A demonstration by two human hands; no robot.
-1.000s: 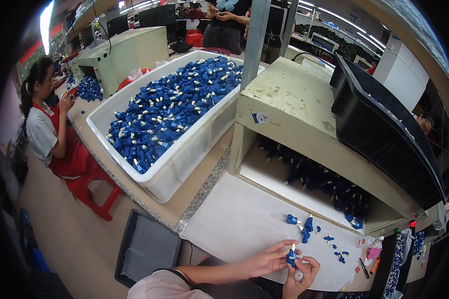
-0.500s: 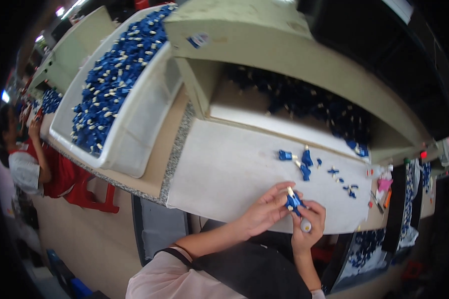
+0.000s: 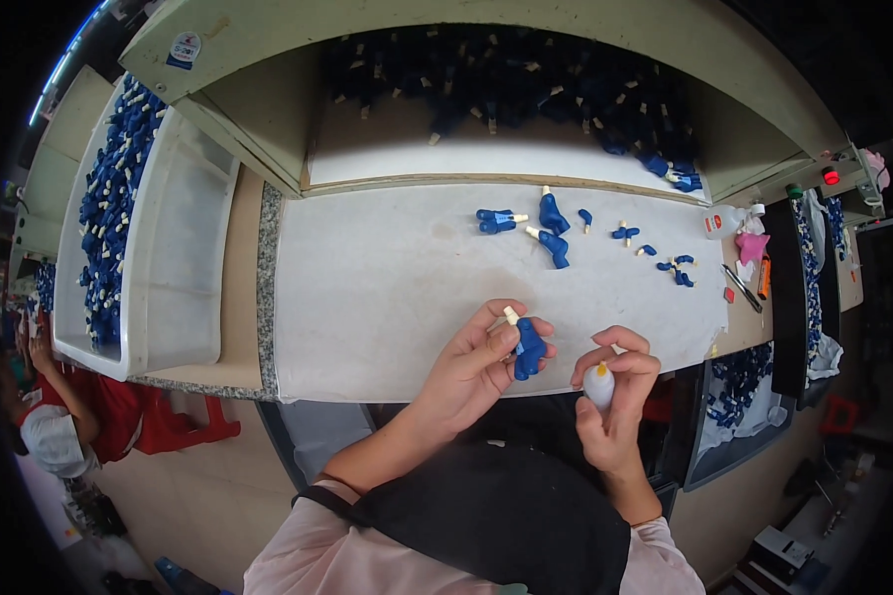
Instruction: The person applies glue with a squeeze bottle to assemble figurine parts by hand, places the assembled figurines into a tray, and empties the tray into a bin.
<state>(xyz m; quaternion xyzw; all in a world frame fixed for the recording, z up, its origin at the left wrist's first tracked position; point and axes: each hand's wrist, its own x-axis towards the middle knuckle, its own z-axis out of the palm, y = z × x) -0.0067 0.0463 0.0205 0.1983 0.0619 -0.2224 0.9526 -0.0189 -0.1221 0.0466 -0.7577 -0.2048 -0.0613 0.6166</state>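
Observation:
My left hand (image 3: 474, 359) is closed around a small blue plastic figure body (image 3: 530, 349), gripping it by its cream peg. The figure is tilted, peg toward the upper left. To its right and apart from it, my right hand (image 3: 620, 397) wraps round a small white squeeze bottle (image 3: 597, 385) with a yellow tip pointing up. Beyond my hands, on the white work sheet (image 3: 367, 297), lie more blue bodies with cream pegs (image 3: 553, 212) and several small blue limb pieces (image 3: 626, 233).
A heap of blue parts (image 3: 506, 84) fills the shelf of the pale green cabinet (image 3: 258, 139) ahead. At left stands a white bin (image 3: 184, 297) of blue parts. A clear bottle (image 3: 722, 222), pink piece (image 3: 752, 247) and pen (image 3: 743, 288) lie at right. Another person (image 3: 60, 436) sits far left.
My hands have come apart: the right one with the bottle has drawn away from the figure, and the left has turned the figure. My view has shifted, tilting less.

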